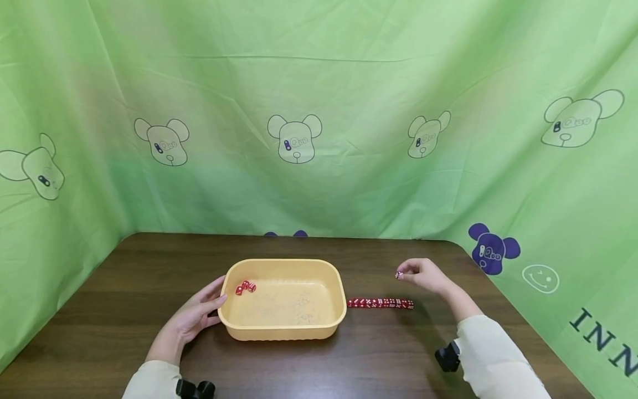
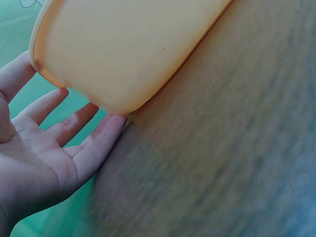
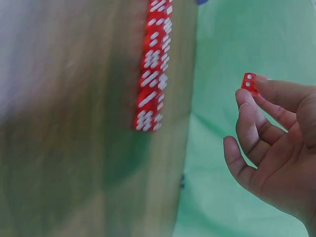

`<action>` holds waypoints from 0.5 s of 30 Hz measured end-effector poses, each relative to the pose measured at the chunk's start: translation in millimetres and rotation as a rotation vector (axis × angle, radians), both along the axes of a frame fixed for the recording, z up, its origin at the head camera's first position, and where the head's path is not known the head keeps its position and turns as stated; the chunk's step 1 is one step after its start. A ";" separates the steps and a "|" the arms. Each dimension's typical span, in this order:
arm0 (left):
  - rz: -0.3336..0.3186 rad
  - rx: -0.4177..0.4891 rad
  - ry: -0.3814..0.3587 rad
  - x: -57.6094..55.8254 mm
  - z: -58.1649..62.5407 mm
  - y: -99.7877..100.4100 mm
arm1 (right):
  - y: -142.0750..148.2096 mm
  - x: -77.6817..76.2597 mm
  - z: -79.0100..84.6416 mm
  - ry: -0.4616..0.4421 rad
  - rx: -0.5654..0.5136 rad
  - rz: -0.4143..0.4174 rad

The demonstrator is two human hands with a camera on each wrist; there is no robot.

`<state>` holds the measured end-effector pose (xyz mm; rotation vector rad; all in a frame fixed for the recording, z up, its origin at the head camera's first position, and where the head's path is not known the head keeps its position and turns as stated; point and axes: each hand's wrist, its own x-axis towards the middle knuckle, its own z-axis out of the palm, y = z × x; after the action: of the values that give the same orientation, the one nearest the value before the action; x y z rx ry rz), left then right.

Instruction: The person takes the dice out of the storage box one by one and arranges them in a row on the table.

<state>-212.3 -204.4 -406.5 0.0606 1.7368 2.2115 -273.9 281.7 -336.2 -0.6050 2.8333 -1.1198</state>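
Observation:
A yellow plastic basin (image 1: 282,332) stands on the table, with a small cluster of red dice (image 1: 239,290) at its left inside. My left hand (image 1: 196,313) rests against the basin's left side. In the left wrist view, its fairly straight fingers (image 2: 74,123) touch the outer wall. To the right of the basin, a straight row of red dice with white pips (image 1: 380,303) lies on the tabletop. My right hand (image 1: 423,275) pinches one red die (image 3: 248,84) between thumb and fingertips, in the air beyond the row's right end.
The dark wooden table (image 1: 164,260) has green printed cloth (image 1: 349,183) hanging behind it and along both sides. The row of dice reaches up to the basin's right side in the head view. Black wrist devices (image 1: 447,356) sit by both sleeves.

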 end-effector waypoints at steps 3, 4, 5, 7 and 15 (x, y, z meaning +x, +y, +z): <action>0.000 0.000 0.003 0.3 0.3 0.2 | 10.3 5.5 -6.7 -0.032 -0.012 -0.004; -0.001 0.001 0.003 0.4 0.4 0.2 | 13.1 7.4 -8.9 -0.050 -0.020 -0.011; -0.002 0.002 0.002 0.6 0.5 0.3 | 15.7 9.1 -11.1 -0.066 -0.028 -0.016; 0.000 0.002 0.001 0.8 0.5 0.3 | 19.9 12.1 -15.4 -0.096 -0.041 -0.035; 0.010 0.003 -0.008 1.1 1.1 0.9 | 29.0 22.4 -28.4 -0.114 -0.028 -0.086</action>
<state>-211.3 -203.5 -405.4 0.0437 1.7333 2.2182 -251.5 310.7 -364.6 -0.4102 2.7752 -1.1683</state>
